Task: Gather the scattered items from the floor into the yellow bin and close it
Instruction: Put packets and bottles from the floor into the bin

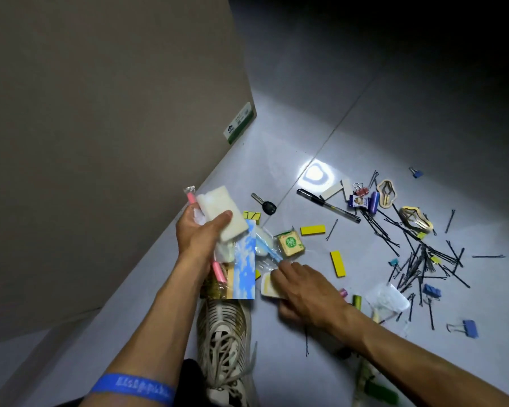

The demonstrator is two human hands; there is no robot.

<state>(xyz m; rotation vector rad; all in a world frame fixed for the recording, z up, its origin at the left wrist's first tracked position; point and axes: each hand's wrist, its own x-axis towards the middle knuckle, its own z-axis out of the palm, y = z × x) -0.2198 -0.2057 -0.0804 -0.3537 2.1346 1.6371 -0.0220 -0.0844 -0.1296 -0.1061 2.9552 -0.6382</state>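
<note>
Blue wristband [133,389], apparently whitish laced sneaker [224,345]

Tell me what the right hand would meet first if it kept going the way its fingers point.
Probably the clear plastic packet just beyond the right hand, its fingers already touching its edge; then the green-labelled square packet. Depth is uncertain.

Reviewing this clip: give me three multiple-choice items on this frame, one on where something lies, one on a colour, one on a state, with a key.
1. Where does the car key lie?
A. on the floor beyond the left hand
B. inside a bin
C. on the shoe

2. What colour is the wristband on the left forearm?
A. red
B. blue
C. green

3. What is the left hand doing?
A. resting empty
B. pressing the floor
C. holding a bundle of items

Key: 1 A, it sits on the tile near the wall; 2 B, it is plainly blue; 3 C, the thumb clamps a white block atop packets and a card, while the right hand reaches among floor items.
</note>
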